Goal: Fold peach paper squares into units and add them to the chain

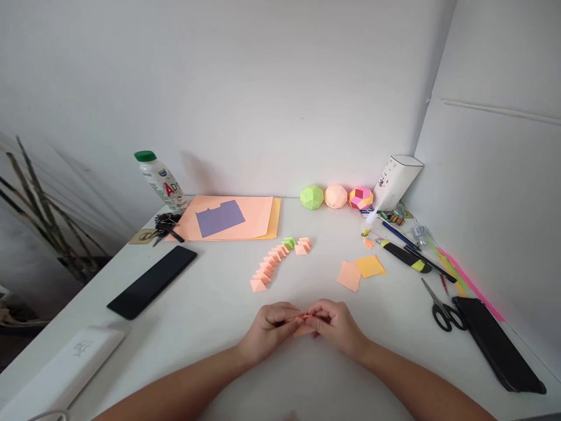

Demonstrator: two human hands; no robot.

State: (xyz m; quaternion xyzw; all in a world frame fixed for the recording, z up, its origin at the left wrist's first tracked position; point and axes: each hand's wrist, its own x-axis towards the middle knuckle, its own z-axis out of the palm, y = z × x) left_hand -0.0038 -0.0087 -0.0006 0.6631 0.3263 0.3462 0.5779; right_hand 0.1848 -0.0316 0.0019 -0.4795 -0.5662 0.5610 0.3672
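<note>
A small piece of peach paper (303,330) is pinched between my two hands near the front middle of the table. My left hand (274,327) grips its left side with thumb and fingers. On the other side my right hand (335,326) holds it the same way, fingertips almost meeting. The fingers cover most of the paper, so its folds are hard to make out. Beyond them a curved row of folded peach paper units (268,266) leads up to green folded units (288,241). Loose peach squares (349,276) and a yellow square (370,266) lie to the right.
Three paper balls, one green (311,197), stand by the wall. Peach sheets (236,204) carry a purple piece (220,218). A bottle (161,181), phone (152,282) and white device (65,368) are left; a cutter (404,255), scissors (442,310) and black case (497,342) right.
</note>
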